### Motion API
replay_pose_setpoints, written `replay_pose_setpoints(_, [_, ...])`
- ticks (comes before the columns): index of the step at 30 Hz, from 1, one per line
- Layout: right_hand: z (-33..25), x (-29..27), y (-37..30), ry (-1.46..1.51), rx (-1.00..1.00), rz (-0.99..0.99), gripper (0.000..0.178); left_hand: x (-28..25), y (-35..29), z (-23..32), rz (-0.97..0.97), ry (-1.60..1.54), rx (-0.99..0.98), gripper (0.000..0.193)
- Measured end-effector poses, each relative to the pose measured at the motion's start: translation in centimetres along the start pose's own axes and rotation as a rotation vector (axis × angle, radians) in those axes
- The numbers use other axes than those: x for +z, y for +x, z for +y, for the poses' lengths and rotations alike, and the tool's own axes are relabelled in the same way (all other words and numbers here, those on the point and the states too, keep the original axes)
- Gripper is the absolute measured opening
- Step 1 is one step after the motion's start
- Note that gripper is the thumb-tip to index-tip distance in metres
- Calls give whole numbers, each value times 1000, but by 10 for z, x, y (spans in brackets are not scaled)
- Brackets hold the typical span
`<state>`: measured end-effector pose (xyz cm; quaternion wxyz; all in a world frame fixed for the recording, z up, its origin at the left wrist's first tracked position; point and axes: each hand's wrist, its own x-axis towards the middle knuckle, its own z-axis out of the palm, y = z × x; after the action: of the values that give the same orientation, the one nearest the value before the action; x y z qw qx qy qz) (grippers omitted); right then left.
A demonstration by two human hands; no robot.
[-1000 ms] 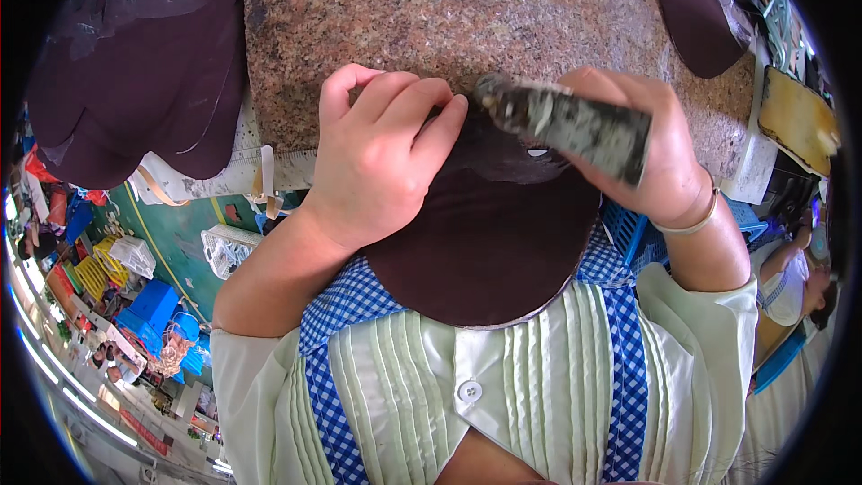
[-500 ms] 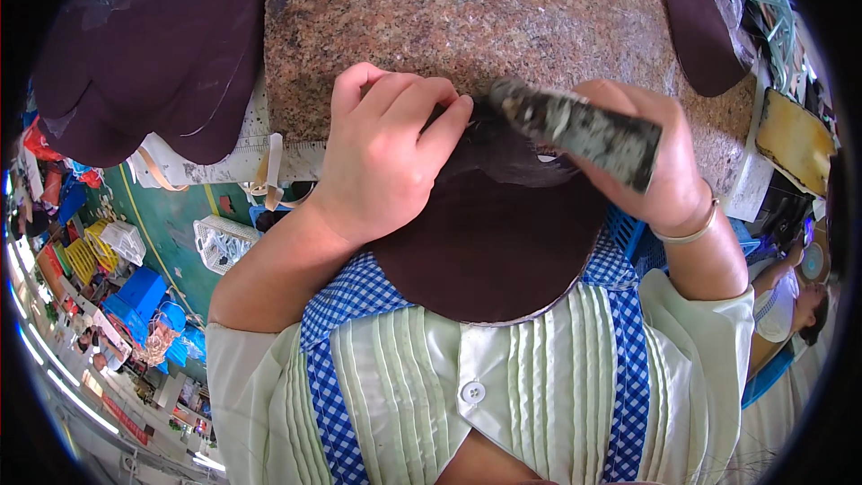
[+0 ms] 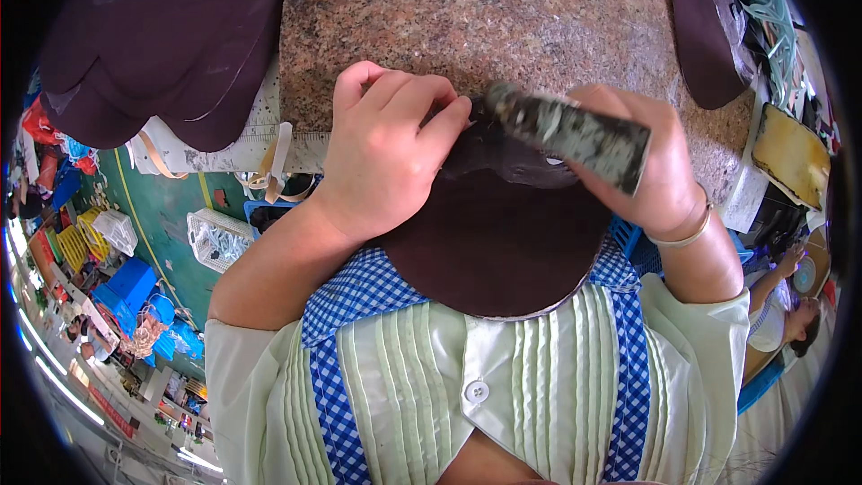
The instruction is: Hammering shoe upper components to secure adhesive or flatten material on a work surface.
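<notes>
Dark-brown, round-edged flat panel (image 3: 498, 247) lies with its far edge on a speckled pinkish granite surface (image 3: 485, 18), its near curve reaching toward the person's chest. Left hand (image 3: 382, 157): grip closed on that far edge, thumb and fingers bunched, likely to steady it. Right hand (image 3: 660, 166): grip closed round a grey, smeared, blunt-headed tool (image 3: 579, 133), head near the left fingertips; hard stone probably serves as backing. Similar brown panels (image 3: 171, 54) lie at left, perhaps for easy reach.
</notes>
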<state>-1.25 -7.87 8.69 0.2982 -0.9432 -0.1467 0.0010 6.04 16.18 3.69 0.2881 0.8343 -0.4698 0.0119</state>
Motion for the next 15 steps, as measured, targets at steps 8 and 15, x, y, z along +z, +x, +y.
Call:
replay_pose_setpoints(8, [1,-2,8,-72,-40,5,33,0,-6,-12,36,-116,-111,24])
replay_pose_setpoints(15, [-1,2,11,-32,-37,-2,32,0,-8,-4,73,-47,-90,25])
